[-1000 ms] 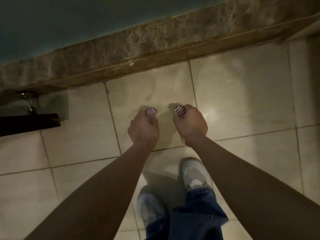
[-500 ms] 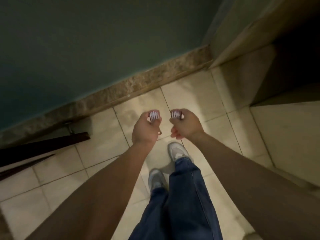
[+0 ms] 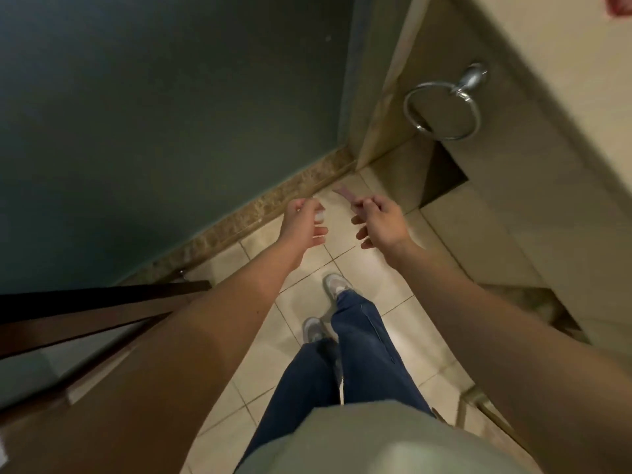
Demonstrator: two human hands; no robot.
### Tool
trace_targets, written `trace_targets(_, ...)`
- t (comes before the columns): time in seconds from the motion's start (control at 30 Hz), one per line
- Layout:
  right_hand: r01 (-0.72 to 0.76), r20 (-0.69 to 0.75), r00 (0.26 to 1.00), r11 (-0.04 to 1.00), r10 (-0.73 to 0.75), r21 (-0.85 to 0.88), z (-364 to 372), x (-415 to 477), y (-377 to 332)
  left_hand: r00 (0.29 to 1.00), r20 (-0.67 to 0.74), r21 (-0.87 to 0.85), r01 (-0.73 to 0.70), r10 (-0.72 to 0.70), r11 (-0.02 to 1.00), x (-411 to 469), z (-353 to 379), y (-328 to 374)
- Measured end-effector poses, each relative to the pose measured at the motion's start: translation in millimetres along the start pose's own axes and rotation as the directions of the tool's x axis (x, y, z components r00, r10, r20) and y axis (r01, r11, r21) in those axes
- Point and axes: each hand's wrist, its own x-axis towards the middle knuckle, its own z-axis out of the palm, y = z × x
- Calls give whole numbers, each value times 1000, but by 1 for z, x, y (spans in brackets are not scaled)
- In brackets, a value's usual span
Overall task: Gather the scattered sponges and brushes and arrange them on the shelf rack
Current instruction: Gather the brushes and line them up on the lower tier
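Both hands have swung toward the corner, left hand (image 3: 302,225) pinching a blurred pale piece (image 3: 320,215), right hand (image 3: 381,222) a pinkish piece (image 3: 344,196); keep each grip tight until the rack, unseen here, is reached.

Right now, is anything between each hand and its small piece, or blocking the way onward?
No: left hand pinches a small whitish piece, right hand a blurred pinkish strip. No rack shows; a dark green wall stands ahead.
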Motion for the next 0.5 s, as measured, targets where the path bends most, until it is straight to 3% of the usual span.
trace_targets(0.27, 16, -93, 996, 964, 10, 267, -71, -82, -43, 978, 53, 155, -208, 202, 966, -80, 35, 52)
trace_targets(0.5, 169, -228, 972, 860, -63, 482, -135, -137, -65, 914, 198, 158, -385, 353, 909, -138, 84, 103)
